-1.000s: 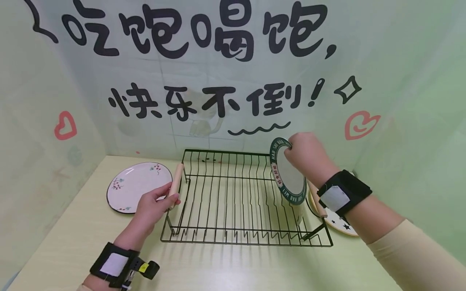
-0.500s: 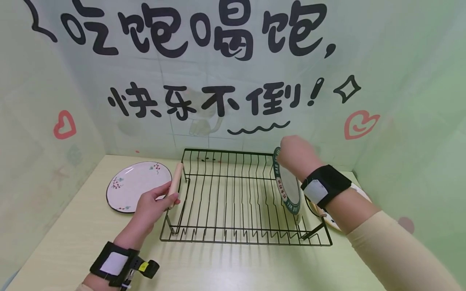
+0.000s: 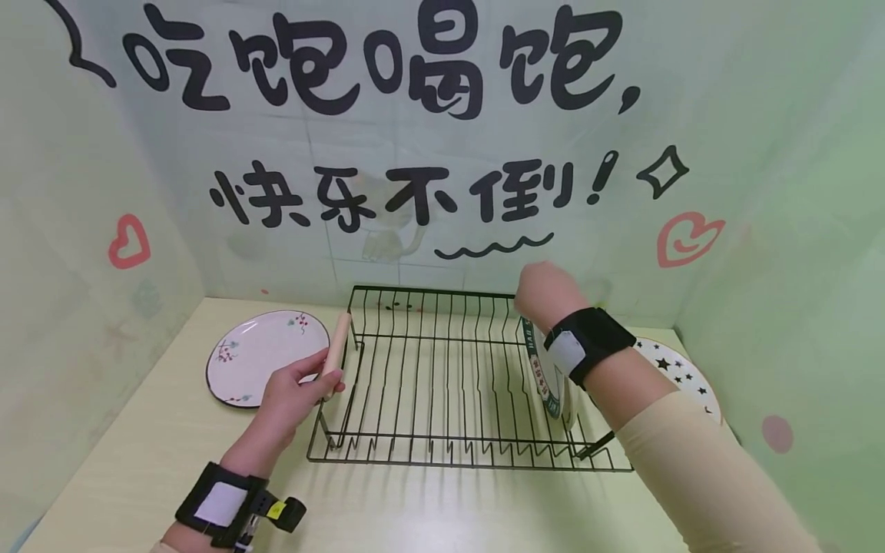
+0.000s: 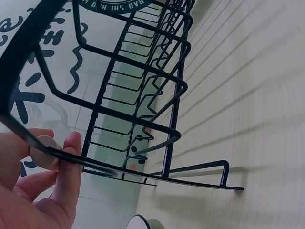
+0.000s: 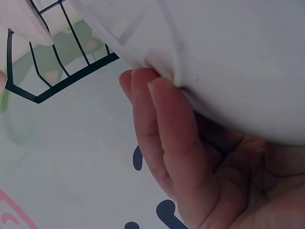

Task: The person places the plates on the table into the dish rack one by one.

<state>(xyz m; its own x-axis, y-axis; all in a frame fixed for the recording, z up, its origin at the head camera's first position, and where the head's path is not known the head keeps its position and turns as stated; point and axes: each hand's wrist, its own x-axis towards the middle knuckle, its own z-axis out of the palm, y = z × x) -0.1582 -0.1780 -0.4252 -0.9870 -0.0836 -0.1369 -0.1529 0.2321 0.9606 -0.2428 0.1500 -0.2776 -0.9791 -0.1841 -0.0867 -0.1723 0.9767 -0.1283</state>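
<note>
Black wire forms the dish rack point(image 3: 442, 339) standing on the pale counter point(image 3: 442, 507) before this person, its thin bars bent into a row of slots. From where I stand, the left hand point(image 3: 293, 392) grips the rounded wooden handle point(image 3: 338, 346) on the rack's left end, and the left wrist view shows thumb and fingers wrapped about it. At the other end, the right hand point(image 3: 549, 292) holds the green-rimmed plate point(image 3: 546, 369) by its top edge. That plate stands nearly upright in the right part of the rack, tilted a little, its lower edge down among the wires; I cannot tell whether it bears its weight on them. Seen from the right wrist, the fingers point(image 5: 178, 129) curl against the plate's smooth white back, with the thumb out of sight. Something pale point(image 3: 570, 407), mostly hidden, stands just beside the plate on its right. Left of the rack, near the gripping hand, a flowered plate point(image 3: 266, 357) with a dark rim lies face up on the counter. Right of the rack, a plate with black stars point(image 3: 681, 376) shows partly from behind the right forearm and its cream sleeve point(image 3: 705, 468). Black bands with whitish patches circle both wrists, and a small black device sticks out from the left one. Behind everything, large black characters, a wavy line and pink hearts decorate the pale wall point(image 3: 442, 138)
</note>
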